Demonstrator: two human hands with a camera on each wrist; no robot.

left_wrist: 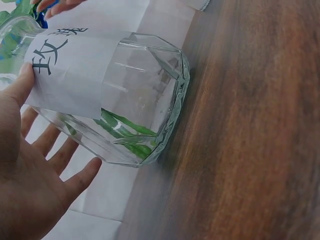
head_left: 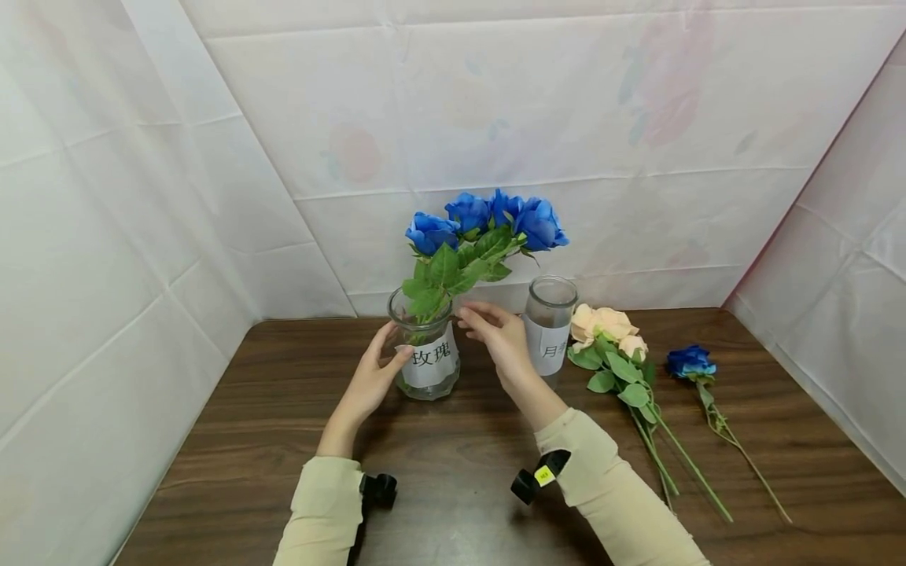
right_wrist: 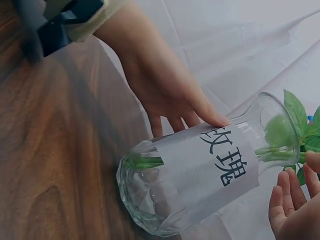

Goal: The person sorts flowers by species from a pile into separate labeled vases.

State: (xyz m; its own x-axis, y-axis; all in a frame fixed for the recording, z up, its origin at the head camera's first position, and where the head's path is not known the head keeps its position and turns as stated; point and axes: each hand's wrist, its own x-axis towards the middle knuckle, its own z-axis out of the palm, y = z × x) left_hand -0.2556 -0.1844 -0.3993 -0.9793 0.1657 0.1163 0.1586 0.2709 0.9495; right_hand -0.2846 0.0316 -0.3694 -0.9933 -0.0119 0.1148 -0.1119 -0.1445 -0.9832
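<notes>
A clear glass vase with a white label bearing black characters stands on the table. Several blue roses with green leaves lean out of its mouth to the right, and green stem ends show inside its base in the left wrist view. My left hand holds the vase from the left, thumb on the label's edge and fingers spread behind the glass. Close to the rim on the other side is my right hand, fingers loosely bent with nothing gripped; in the right wrist view its fingers are beside the vase mouth.
A second, narrower labelled glass vase stands right of my right hand, partly hidden by it. Further right lie pale peach roses and a single blue rose, stems toward me. White cloth walls the table's back and sides.
</notes>
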